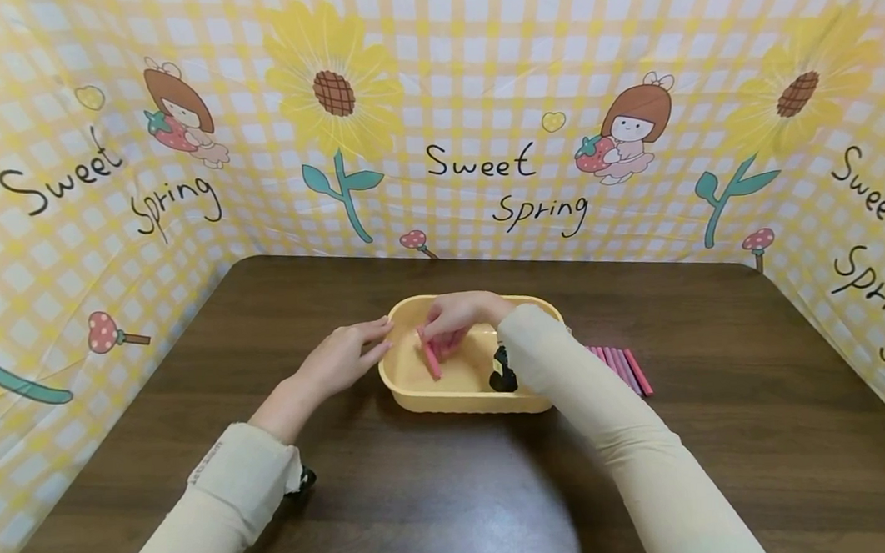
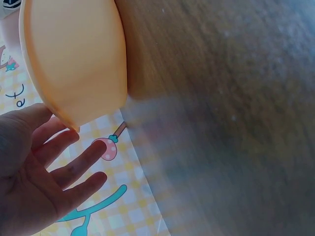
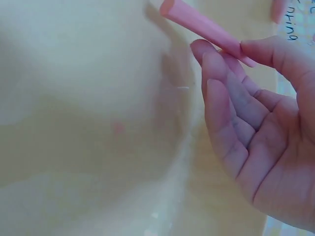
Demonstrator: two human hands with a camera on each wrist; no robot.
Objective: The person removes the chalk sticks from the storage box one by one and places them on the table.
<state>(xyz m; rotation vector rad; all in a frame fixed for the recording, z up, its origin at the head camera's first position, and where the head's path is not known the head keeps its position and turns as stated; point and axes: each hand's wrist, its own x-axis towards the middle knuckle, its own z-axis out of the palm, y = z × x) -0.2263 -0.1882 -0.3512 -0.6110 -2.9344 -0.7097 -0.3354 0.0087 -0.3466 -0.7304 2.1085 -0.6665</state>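
A pale yellow oblong plastic tub stands on the table. Inside its left part, my right hand pinches a slim round pink stick between thumb and fingertips. The right wrist view shows the stick slanting up away from the palm, its blunt end outward. At the tub's left end my left hand has its fingertips at the rim. In the left wrist view the fingers of that hand are spread and fairly straight, with the thumb against the tub's outer wall.
Right of the tub, several pink and purple sticks lie side by side on the brown wooden table, partly hidden by the right sleeve. A yellow checked cloth with printed flowers hangs around the table's back and sides.
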